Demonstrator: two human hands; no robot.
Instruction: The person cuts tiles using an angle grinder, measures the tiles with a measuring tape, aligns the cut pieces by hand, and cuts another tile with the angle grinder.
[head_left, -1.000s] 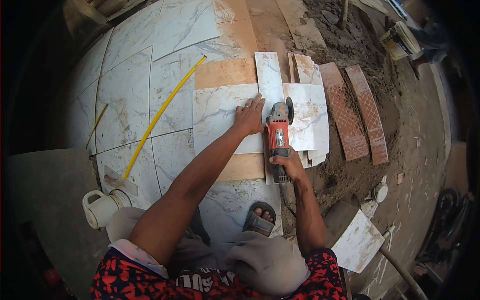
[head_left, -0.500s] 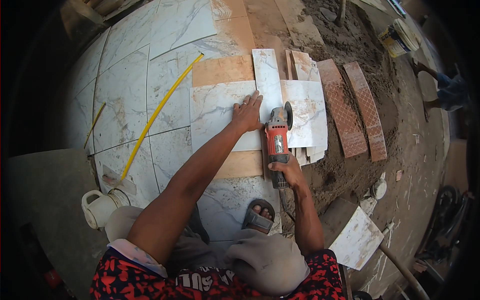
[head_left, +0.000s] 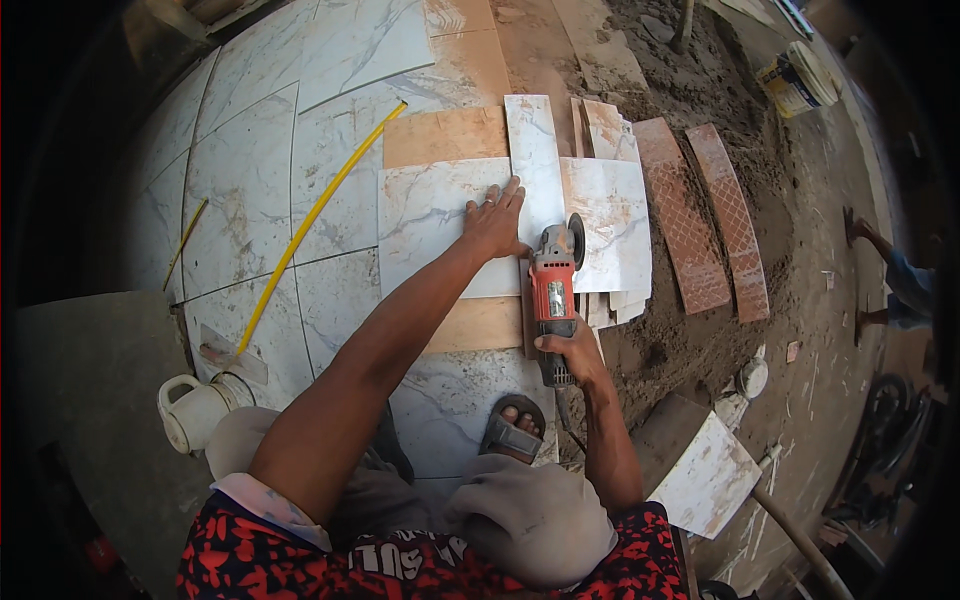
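Note:
My right hand (head_left: pixel 568 350) is wrapped round the rear body of a red and black angle grinder (head_left: pixel 554 285). The grinder's dark disc (head_left: pixel 576 241) stands on edge at the right side of its head, at a narrow white marbled tile strip (head_left: pixel 536 150); whether it touches cannot be made out. My left hand (head_left: pixel 496 222) lies flat with fingers spread, pressing on a white marbled tile (head_left: pixel 425 205) and the strip's left edge. Under these, more tile pieces are stacked, among them a white tile (head_left: pixel 612 225) with brown smears to the right of the disc.
A yellow hose-like strip (head_left: pixel 318 208) curves over the tiled floor on the left, near a white jug (head_left: pixel 200 408). Two reddish patterned tile strips (head_left: pixel 683 215) lie on dirt at the right. A bucket (head_left: pixel 800 80) and another person's legs (head_left: pixel 880 270) are farther right.
The grinder and both hands stay almost in place; the whole view shifts slightly. At the far right, the other person's legs have moved nearer in the picture.

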